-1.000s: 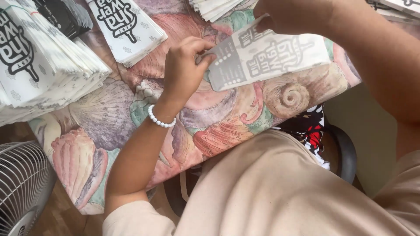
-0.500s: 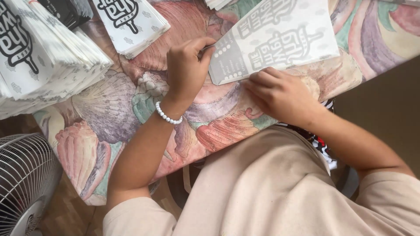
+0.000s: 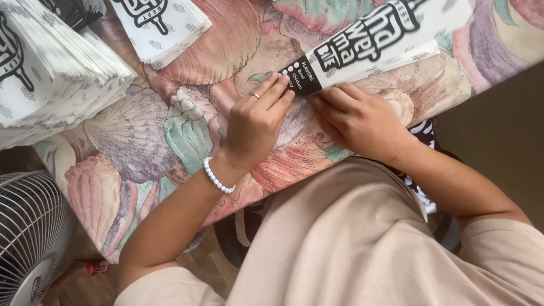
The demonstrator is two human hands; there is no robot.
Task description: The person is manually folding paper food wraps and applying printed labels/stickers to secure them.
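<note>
Scene: a person sits at a table (image 3: 141,147) covered in a cloth printed with large seashells, seen from above.
Thing in hand: a long, narrow folded paper sleeve (image 3: 374,42), white with heavy black lettering and a black end panel, lies slanted across the upper centre to upper right of the frame.
Left hand (image 3: 255,122): at centre, a ring on one finger and a white bead bracelet (image 3: 217,177) at the wrist; its fingers lie close together and press flat on the sleeve's black lower end.
Right hand (image 3: 357,122): just right of centre, fingers curled and close together, tips pressing the sleeve's lower edge; the two hands nearly touch.
Step in hand: by my reading, a fold or seam at the sleeve's end is being pressed down against the table.
Next move calls for: I judge it needs firm, even pressure along the edge while the other hand keeps the paper from sliding.
Around: stacks of the same printed paper (image 3: 51,68) fill the upper left; a second, smaller stack (image 3: 164,25) sits at top left of centre; a wire fan guard (image 3: 25,238) shows at lower left.
</note>
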